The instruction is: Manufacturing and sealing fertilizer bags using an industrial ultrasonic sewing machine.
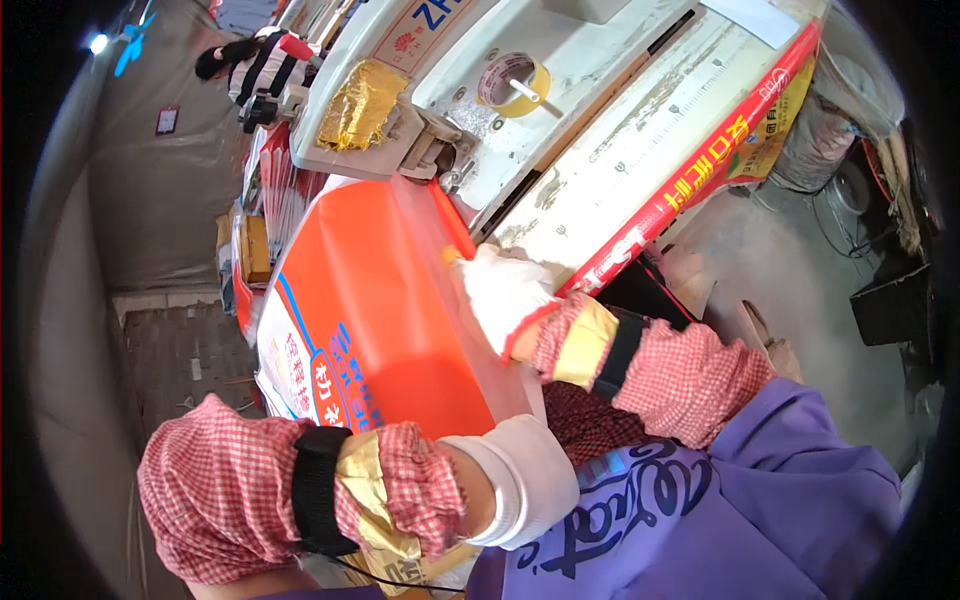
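Observation:
A large orange-red bag [385, 290] with a white and blue printed end lies across the work surface, its upper end at the metal foot of a sewing machine [435, 145]. My right hand [505, 300], in a white glove, is closed on the bag's right edge just below the machine, its fingertips at the fold. My left hand [520, 480], also white-gloved, is bent at the bag's lower right edge, against my purple top. Its fingers are hidden from sight. Both forearms wear red checked sleeve covers with black bands.
A tape roll [515, 85] with a white stick in it sits on the machine bed. A worn white table [620, 150] extends right, edged by a red printed strip [700, 165]. Stacked bags [285, 180] stand behind at left. Another person [265, 65] is at the far left.

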Motion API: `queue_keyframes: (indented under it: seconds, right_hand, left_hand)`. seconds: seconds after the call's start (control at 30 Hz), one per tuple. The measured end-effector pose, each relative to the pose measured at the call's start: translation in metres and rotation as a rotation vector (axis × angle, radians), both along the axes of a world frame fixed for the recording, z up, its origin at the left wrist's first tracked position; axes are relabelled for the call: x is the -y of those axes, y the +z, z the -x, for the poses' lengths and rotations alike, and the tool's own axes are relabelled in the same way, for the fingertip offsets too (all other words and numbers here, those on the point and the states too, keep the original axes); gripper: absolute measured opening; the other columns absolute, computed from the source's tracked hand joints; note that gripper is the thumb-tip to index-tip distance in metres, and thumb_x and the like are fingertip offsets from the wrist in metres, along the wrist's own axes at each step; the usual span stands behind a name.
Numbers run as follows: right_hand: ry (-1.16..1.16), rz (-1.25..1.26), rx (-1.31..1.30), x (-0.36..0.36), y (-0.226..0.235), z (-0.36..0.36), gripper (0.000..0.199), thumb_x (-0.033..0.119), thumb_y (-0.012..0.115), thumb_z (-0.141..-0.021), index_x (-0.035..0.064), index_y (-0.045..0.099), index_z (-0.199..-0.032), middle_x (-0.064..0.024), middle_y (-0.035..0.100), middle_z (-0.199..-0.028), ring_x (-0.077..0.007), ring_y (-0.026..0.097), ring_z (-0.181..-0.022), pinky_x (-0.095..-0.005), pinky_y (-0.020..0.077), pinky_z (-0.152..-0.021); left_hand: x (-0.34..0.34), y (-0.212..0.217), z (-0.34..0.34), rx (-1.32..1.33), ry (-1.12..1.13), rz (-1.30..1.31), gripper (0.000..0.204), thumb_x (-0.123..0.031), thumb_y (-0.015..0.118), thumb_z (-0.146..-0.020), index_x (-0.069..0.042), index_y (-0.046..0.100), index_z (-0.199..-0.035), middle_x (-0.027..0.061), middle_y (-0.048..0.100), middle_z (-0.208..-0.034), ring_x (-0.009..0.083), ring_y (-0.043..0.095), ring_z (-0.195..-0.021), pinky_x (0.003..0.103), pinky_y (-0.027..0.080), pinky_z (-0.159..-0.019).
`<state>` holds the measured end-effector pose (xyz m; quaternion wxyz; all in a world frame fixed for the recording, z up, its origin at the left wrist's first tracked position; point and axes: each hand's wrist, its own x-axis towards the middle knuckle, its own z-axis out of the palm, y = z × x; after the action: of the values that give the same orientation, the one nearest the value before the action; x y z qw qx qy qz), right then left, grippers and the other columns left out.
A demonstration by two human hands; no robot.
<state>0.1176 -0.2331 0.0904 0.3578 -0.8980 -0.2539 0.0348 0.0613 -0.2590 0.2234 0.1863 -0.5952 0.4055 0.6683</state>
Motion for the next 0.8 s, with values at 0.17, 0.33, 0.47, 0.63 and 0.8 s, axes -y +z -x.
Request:
queue_keyframes:
  seconds: [0.17, 0.33, 0.47, 0.63, 0.8]
  right_hand:
    - [-0.269, 0.264, 0.157, -0.026, -0.038, -0.021, 0.023, 0.01, 0.05, -0.078, 0.0069, 0.058, -0.099, -0.0068, 0.055, -0.072, -0.0163, 0.055, -0.059, -0.0348, 0.0408, -0.039]
    - [-0.584, 0.487, 0.586, -0.064, -0.04, -0.032, 0.02, 0.02, 0.049, -0.083, 0.0097, 0.052, -0.066, -0.0017, 0.047, -0.057, -0.0146, 0.047, -0.049, -0.031, 0.0404, -0.045]
    - [-0.943, 0.977, 0.848, -0.085, -0.039, -0.037, 0.039, 0.031, 0.045, -0.089, 0.0115, 0.05, -0.056, -0.0021, 0.047, -0.051, -0.0156, 0.046, -0.046, -0.0305, 0.0408, -0.048]
    - [-1.111, 1.468, 0.941, -0.106, -0.052, -0.112, 0.04, 0.031, 0.045, -0.089, 0.0108, 0.053, -0.056, -0.0025, 0.046, -0.048, -0.0193, 0.049, -0.047, -0.0318, 0.0408, -0.048]
    - [-1.499, 1.561, 0.701, -0.162, -0.022, -0.105, 0.031, 0.029, 0.05, -0.086, 0.0093, 0.055, -0.063, -0.0056, 0.049, -0.057, -0.0234, 0.051, -0.054, -0.0357, 0.0422, -0.053]
  left_hand:
    - [-0.013, -0.007, -0.012, 0.024, 0.076, 0.046, 0.014, -0.016, 0.062, -0.064, -0.006, 0.065, -0.072, 0.0096, 0.063, -0.066, 0.0293, 0.062, -0.061, 0.039, 0.048, -0.054]
    - [-0.027, -0.014, -0.051, 0.103, 0.144, 0.01, 0.013, -0.02, 0.063, -0.068, -0.009, 0.066, -0.074, 0.0111, 0.061, -0.063, 0.0323, 0.06, -0.06, 0.043, 0.048, -0.054]
    - [-0.047, 0.037, -0.031, 0.172, 0.207, -0.459, 0.015, -0.019, 0.057, -0.072, -0.01, 0.066, -0.08, 0.0075, 0.062, -0.066, 0.0275, 0.062, -0.06, 0.039, 0.049, -0.054]
    - [-0.015, 0.034, 0.005, 0.141, 0.129, -0.088, 0.011, -0.013, 0.059, -0.069, -0.009, 0.068, -0.072, 0.0076, 0.063, -0.068, 0.028, 0.063, -0.066, 0.036, 0.051, -0.057]
    - [0.007, 0.009, -0.051, 0.336, 0.12, 0.107, 0.021, -0.029, 0.061, -0.072, -0.009, 0.066, -0.067, 0.0076, 0.058, -0.06, 0.0267, 0.059, -0.058, 0.038, 0.045, -0.051]
